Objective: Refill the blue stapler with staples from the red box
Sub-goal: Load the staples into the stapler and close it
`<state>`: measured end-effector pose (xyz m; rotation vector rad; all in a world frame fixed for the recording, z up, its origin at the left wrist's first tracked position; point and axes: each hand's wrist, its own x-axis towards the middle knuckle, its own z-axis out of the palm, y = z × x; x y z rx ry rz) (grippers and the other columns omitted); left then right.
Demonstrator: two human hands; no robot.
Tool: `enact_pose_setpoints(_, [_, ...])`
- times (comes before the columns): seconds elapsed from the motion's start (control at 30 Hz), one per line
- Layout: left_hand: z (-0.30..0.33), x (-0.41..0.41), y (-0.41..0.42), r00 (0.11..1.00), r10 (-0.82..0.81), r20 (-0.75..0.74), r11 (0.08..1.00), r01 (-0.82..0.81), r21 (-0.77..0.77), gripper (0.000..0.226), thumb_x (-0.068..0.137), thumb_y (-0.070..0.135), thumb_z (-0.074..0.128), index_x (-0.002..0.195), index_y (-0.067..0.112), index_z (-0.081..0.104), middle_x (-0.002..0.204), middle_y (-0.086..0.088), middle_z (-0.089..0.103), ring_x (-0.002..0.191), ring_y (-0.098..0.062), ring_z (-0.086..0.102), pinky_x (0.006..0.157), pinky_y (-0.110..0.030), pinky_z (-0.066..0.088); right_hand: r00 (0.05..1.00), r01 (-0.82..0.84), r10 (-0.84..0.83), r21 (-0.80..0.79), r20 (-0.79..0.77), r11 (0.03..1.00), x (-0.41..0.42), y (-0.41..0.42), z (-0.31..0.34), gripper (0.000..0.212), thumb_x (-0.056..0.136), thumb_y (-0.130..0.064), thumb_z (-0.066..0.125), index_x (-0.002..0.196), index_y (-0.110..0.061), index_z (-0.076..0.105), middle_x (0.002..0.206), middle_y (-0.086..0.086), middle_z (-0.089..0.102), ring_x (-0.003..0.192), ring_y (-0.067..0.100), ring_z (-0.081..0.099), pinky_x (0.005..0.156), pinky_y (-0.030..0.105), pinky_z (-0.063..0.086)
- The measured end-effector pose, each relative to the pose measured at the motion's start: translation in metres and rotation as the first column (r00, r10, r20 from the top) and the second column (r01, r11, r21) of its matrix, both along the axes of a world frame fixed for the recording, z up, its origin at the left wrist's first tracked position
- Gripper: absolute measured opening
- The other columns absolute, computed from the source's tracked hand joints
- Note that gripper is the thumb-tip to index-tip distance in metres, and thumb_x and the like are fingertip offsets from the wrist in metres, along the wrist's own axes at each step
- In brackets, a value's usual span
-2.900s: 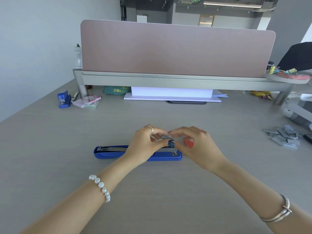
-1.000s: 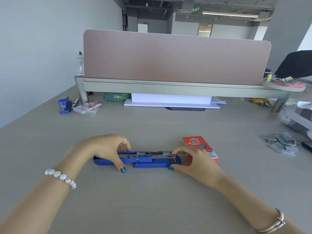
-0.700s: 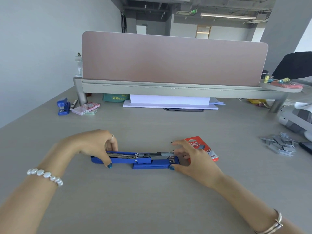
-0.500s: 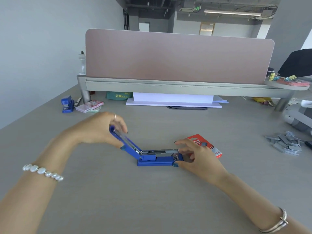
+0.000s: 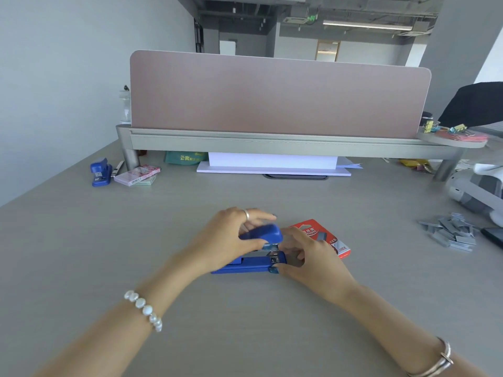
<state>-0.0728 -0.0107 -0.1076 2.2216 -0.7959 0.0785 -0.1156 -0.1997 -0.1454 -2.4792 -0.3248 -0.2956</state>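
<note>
Our left hand's fingers (image 5: 255, 217) are curled over the blue top arm of the blue stapler (image 5: 251, 261), thumb under it, gripping it; half a second ago that arm stood raised toward the left of the frame, and now it is folded over and nearly down on the base. Our right hand (image 5: 307, 255) has its fingers bent loosely against the stapler's front end, steadying it rather than clamping it. The stapler sits just below frame centre on the tabletop (image 5: 245, 322), with the red box (image 5: 324, 236) lying just right of it. We judge loading done and closing almost finished
</note>
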Motion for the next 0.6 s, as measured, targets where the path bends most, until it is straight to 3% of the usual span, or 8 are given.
enact_pose_setpoints(0.17, [-0.014,0.001,-0.005,1.0,-0.004,0.024,0.998,0.002,0.064,0.038,0.079,0.022,0.068,0.109,0.044,0.061,0.095,0.007,0.06,0.086,0.001,0.051,0.081,-0.017,0.042,1.0,0.019,-0.019,-0.011,0.007,1.0,0.0,0.0,0.0,0.058,0.074,-0.023,0.071,0.122,-0.035,0.041,0.08,-0.016,0.063,0.065,-0.016,0.054,0.054,0.003,0.042])
enact_pose_setpoints(0.23, [-0.013,0.002,-0.004,1.0,-0.021,0.019,0.998,0.019,0.067,0.038,0.08,0.021,0.067,0.111,0.042,0.061,0.093,0.014,0.06,0.091,-0.001,0.049,0.083,-0.018,0.042,1.0,0.0,0.0,-0.001,0.007,1.0,-0.002,0.0,0.001,0.055,0.075,-0.023,0.071,0.121,-0.032,0.043,0.084,-0.018,0.063,0.068,-0.02,0.053,0.057,0.0,0.041])
enact_pose_setpoints(0.3, [-0.011,0.002,-0.004,0.999,-0.042,0.026,0.997,0.04,0.069,0.037,0.081,0.018,0.066,0.113,0.037,0.062,0.091,0.022,0.057,0.09,0.002,0.047,0.079,-0.009,0.038,1.0,-0.021,0.021,0.008,0.005,1.0,-0.003,0.001,0.003,0.052,0.075,-0.021,0.072,0.119,-0.028,0.046,0.085,-0.019,0.061,0.071,-0.024,0.05,0.06,-0.003,0.039])
enact_pose_setpoints(0.4, [-0.012,0.003,-0.003,0.998,-0.063,0.026,0.998,0.063,0.032,0.036,0.081,0.012,0.065,0.112,0.031,0.064,0.103,0.017,0.058,0.091,0.008,0.05,0.078,-0.002,0.035,0.999,-0.031,0.031,0.015,0.018,0.999,-0.004,0.002,0.002,0.051,0.074,-0.02,0.072,0.118,-0.027,0.048,0.085,-0.018,0.063,0.073,-0.02,0.052,0.064,0.0,0.041])
enact_pose_setpoints(0.53, [-0.014,0.004,-0.002,0.998,-0.045,0.033,0.999,0.045,-0.014,0.032,0.078,0.012,0.069,0.107,0.025,0.067,0.095,0.017,0.06,0.083,0.017,0.052,0.075,0.002,0.034,0.999,-0.035,0.035,0.019,0.03,0.999,-0.003,0.003,-0.002,0.054,0.075,-0.021,0.071,0.122,-0.029,0.045,0.089,-0.02,0.061,0.072,-0.024,0.05,0.064,-0.003,0.039])
enact_pose_setpoints(0.6, [-0.017,0.004,-0.003,0.998,-0.038,0.05,0.999,0.037,0.017,0.031,0.078,0.014,0.069,0.107,0.026,0.068,0.095,0.018,0.06,0.084,0.013,0.053,0.076,0.001,0.033,0.999,-0.032,0.032,0.024,0.026,0.999,-0.003,0.002,-0.002,0.058,0.076,-0.021,0.071,0.125,-0.029,0.042,0.09,-0.021,0.06,0.071,-0.026,0.05,0.063,-0.005,0.038])
